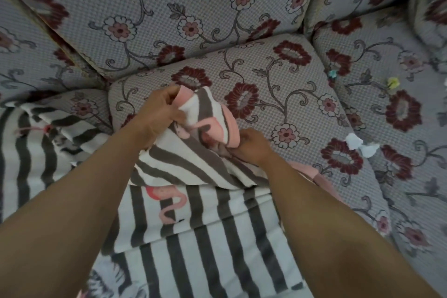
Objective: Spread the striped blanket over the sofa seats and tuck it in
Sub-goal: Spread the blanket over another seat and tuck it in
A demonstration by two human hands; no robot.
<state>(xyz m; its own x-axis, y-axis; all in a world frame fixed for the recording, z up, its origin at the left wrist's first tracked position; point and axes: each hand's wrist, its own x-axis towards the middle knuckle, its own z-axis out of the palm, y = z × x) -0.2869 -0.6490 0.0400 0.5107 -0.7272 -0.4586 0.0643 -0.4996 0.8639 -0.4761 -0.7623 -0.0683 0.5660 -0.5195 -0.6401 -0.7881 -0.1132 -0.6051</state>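
Pink-edged folds bunched in both hands, spreading barely begun.

Left hand (pixel 159 109) fingers (pixel 177 116) clench the pink hem; right hand (pixel 251 145) pinches the same gathered edge beside it. Striped blanket (pixel 193 220) lies folded over the middle seat cushion (pixel 278 75) front and leftward; the right seat (pixel 387 109) is uncovered, nothing tucked.

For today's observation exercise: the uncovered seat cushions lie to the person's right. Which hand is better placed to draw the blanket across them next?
Probably the right hand. It pinches the striped blanket at its pink edge, nearest the bare seat cushion. The left hand grips the bunched corner farther away.
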